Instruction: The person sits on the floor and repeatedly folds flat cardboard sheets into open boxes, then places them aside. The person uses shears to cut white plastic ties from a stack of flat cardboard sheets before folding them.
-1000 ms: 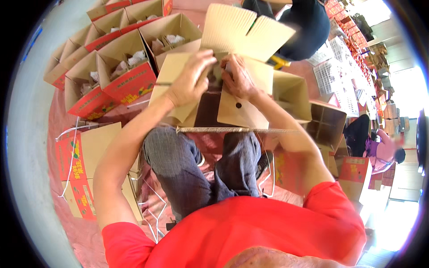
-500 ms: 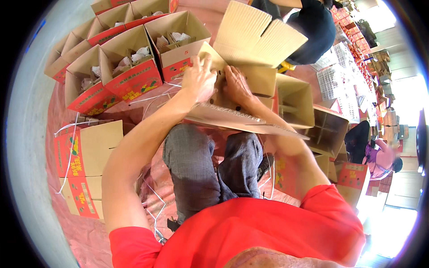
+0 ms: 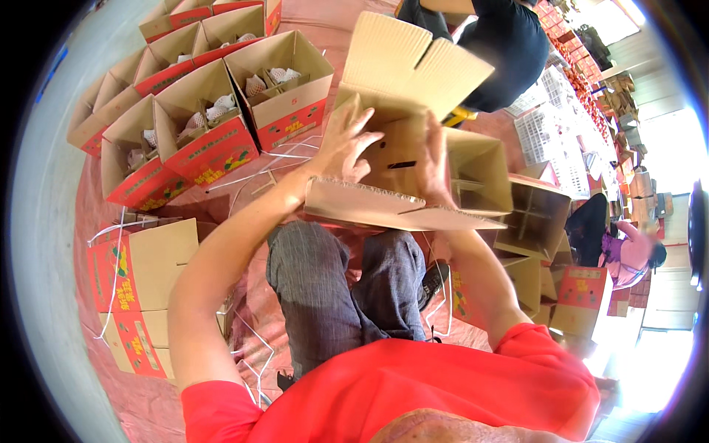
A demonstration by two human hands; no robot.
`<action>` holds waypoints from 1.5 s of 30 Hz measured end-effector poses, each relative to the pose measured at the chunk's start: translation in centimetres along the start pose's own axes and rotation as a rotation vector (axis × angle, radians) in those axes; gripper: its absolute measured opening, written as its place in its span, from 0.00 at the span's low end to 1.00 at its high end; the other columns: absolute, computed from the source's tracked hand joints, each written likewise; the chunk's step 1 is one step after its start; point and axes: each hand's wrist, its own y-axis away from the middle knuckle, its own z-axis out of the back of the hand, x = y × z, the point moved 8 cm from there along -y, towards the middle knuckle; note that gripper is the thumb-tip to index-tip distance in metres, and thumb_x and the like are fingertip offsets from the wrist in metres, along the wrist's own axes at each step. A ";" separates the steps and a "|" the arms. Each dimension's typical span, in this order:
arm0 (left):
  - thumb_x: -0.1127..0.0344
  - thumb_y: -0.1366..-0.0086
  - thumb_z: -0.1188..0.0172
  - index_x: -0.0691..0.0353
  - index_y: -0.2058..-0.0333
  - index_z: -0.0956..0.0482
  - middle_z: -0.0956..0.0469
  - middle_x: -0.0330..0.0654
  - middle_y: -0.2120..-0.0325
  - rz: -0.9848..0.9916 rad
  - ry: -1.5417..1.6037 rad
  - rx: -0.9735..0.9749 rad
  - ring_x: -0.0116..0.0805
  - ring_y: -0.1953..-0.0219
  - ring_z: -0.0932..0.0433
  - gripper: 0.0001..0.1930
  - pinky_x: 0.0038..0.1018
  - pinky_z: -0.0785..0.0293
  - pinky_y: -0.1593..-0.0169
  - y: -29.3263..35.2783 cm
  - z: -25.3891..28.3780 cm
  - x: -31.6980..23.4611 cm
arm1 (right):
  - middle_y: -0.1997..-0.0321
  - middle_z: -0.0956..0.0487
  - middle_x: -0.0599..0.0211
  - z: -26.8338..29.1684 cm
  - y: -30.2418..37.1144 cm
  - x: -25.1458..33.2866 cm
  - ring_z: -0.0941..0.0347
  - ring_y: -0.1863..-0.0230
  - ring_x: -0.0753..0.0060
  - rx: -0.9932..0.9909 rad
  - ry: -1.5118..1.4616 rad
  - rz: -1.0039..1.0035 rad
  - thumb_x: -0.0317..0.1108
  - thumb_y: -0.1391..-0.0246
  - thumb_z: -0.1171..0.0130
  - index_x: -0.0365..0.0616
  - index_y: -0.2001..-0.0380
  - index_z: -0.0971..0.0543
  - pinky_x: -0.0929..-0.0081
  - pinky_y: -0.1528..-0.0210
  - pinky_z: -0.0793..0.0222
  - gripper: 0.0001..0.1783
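An open cardboard box (image 3: 397, 151) stands in front of my knees. Its tall far flap (image 3: 384, 59), with a slit in it, leans up and away, and its near flap (image 3: 369, 203) folds out toward me. Inside, a small round hole and a dark slot show. My left hand (image 3: 346, 144) is at the box's left side, fingers spread and holding nothing. Along the right side my right hand (image 3: 436, 166) stretches its fingers upward, lying flat by the wall and somewhat blurred. Part of its palm is hidden.
Red cartons (image 3: 210, 136) holding net-wrapped fruit line the left. A flattened carton (image 3: 159, 273) lies nearer, by white straps (image 3: 255, 347). Open divided boxes (image 3: 480, 170) stand at right. A person in dark clothing (image 3: 509, 55) is beyond the far flap; white crates (image 3: 546, 136) stand farther right.
My hands have moved apart from the middle of the box toward its two sides. My left fingers have spread, and the slot inside the box now shows.
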 end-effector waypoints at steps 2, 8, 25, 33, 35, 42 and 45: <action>0.69 0.35 0.38 0.64 0.25 0.37 0.42 0.65 0.24 -0.084 0.385 -0.080 0.68 0.20 0.52 0.39 0.53 0.51 0.19 0.1 -2.4 -0.6 | 0.28 0.31 0.55 0.4 -0.2 -3.5 0.37 0.29 0.59 0.116 0.200 0.164 0.35 0.29 0.44 0.38 0.26 0.36 0.58 0.25 0.39 0.32; 0.71 0.30 0.41 0.73 0.26 0.41 0.36 0.67 0.28 0.056 0.674 0.030 0.60 0.25 0.35 0.36 0.43 0.40 0.22 2.4 -8.7 3.2 | 0.29 0.29 0.42 -3.9 1.9 -5.7 0.29 0.32 0.34 0.286 0.545 0.343 0.14 0.43 0.54 0.31 0.43 0.27 0.53 0.29 0.32 0.23; 0.60 0.19 0.44 0.68 0.46 0.22 0.18 0.50 0.59 0.346 0.604 -0.032 0.35 0.58 0.21 0.16 0.33 0.24 0.50 2.4 13.7 -8.9 | 0.21 0.37 0.39 -2.4 2.7 -6.6 0.43 0.20 0.35 0.572 0.606 0.608 0.19 0.42 0.46 0.34 0.34 0.27 0.39 0.20 0.52 0.30; 0.55 0.18 0.45 0.71 0.45 0.24 0.17 0.50 0.60 0.271 0.534 -0.147 0.36 0.58 0.22 0.21 0.34 0.24 0.47 -0.8 13.6 -7.6 | 0.20 0.39 0.38 4.1 1.3 -4.0 0.46 0.19 0.33 0.054 0.529 0.325 0.21 0.42 0.44 0.33 0.32 0.30 0.38 0.20 0.54 0.33; 0.54 0.18 0.44 0.73 0.50 0.23 0.20 0.46 0.67 0.213 0.517 -0.257 0.32 0.63 0.26 0.21 0.34 0.26 0.54 -1.2 13.2 -6.9 | 0.20 0.39 0.37 7.7 2.3 -0.8 0.46 0.19 0.33 -0.210 0.563 0.379 0.22 0.42 0.44 0.33 0.31 0.31 0.38 0.20 0.54 0.33; 0.56 0.19 0.42 0.72 0.38 0.30 0.23 0.46 0.46 0.669 0.746 0.200 0.33 0.44 0.26 0.24 0.36 0.28 0.38 3.7 3.9 2.6 | 0.22 0.33 0.45 5.5 7.7 9.4 0.43 0.20 0.30 0.318 1.166 1.011 0.26 0.43 0.36 0.34 0.36 0.25 0.34 0.22 0.47 0.30; 0.62 0.21 0.44 0.72 0.29 0.35 0.24 0.58 0.35 0.578 0.452 0.048 0.45 0.33 0.26 0.29 0.38 0.30 0.30 3.9 4.6 1.9 | 0.30 0.23 0.49 4.2 7.4 7.5 0.28 0.27 0.45 0.585 1.027 0.932 0.30 0.36 0.45 0.33 0.42 0.22 0.53 0.26 0.31 0.21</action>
